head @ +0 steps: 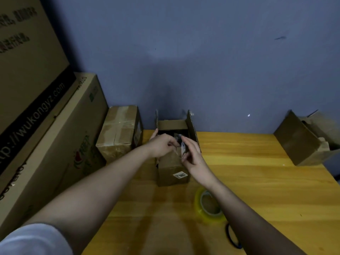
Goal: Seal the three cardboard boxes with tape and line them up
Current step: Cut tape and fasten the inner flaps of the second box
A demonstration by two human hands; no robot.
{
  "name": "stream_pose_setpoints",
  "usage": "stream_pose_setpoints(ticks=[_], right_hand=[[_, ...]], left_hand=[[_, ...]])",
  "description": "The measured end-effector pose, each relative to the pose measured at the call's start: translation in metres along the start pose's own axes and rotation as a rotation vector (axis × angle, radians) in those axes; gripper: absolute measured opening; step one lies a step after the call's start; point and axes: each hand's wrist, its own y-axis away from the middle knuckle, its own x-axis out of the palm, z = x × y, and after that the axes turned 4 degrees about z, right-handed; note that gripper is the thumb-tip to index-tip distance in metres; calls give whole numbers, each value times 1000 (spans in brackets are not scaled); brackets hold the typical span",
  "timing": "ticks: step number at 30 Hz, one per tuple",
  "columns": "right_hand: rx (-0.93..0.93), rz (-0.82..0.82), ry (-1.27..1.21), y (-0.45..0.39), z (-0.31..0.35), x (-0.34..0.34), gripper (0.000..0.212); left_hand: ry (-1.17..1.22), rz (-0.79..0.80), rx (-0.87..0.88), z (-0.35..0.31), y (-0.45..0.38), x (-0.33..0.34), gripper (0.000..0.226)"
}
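Cardboard box (pixel 173 168) sits under both hands, flaps up. Left hand (pixel 161 145) and right hand (pixel 191 153) pinch a crinkly packet (pixel 181 144) at its mouth. Tape roll (pixel 208 205) lies nearer the body, under the right forearm. Bulging contents could keep the flaps from closing flat.

Person's two forearms are bare to the wrists. Short pale grey-white fabric sleeve (pixel 35 238) covers the left upper arm. No gloves, rings or watch visible.
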Motion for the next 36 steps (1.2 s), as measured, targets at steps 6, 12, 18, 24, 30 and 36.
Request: stream_pose_setpoints(ticks=[6,12,18,24,30,36], right_hand=[[17,-10,-20,0,-3,-1,77],[41,-38,-196,4,7,-8,69],[25,-43,-165,2,2,-9,67],[-15,-92,-38,-1,0,2,73],[-14,-82,-27,0,-4,4,76],[6,-83,-54,-1,-7,5,74]], left_hand=[[5,18,1,0,-1,-2,25],[33,19,35,1,3,-4,21],[62,39,33,2,2,-5,21],[65,27,33,0,1,-3,18],[36,43,55,0,0,-3,22],[21,52,56,0,0,-3,22]])
